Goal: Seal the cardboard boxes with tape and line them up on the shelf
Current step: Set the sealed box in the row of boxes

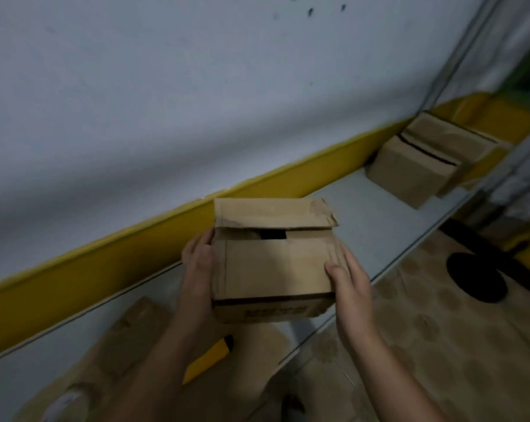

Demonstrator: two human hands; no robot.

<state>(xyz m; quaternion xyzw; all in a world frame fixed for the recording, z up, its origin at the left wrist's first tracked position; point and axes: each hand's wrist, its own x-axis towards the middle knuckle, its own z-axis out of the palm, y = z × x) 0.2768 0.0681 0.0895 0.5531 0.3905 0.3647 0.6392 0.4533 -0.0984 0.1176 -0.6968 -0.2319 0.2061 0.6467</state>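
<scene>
Left hand [198, 263] lies flat against the left side of the cardboard box [272, 263], fingers straight and pointing up. Right hand [352, 287] grips the right side, thumb on the top face, fingers wrapped over the edge. The box is held between the two hands over the shelf [358, 226]; cannot tell if its base touches the shelf.

Counts:
- Hands: two, both on the box.
- Boxes: two. The held one has its top flaps folded down with a dark gap between them, and the back flap is torn at the right corner. The far box [410, 169] sits at the right end of the shelf, against a mirror [501, 71] that shows its reflection.
- One yellow knife [208, 357], lying on one flat cardboard sheet [126, 339] at lower left.
- One tape roll [65, 403] at the bottom left, blurred.
- One black round object [477, 277] on the floor [440, 345], too dark to identify.

Edges and room: the shelf runs diagonally along the wall [196, 86], backed by a yellow band [135, 248]. A bare stretch of shelf lies between the two boxes, which are well apart. The held box's near right corner is close to the shelf's front edge, and its back is near the yellow band.
</scene>
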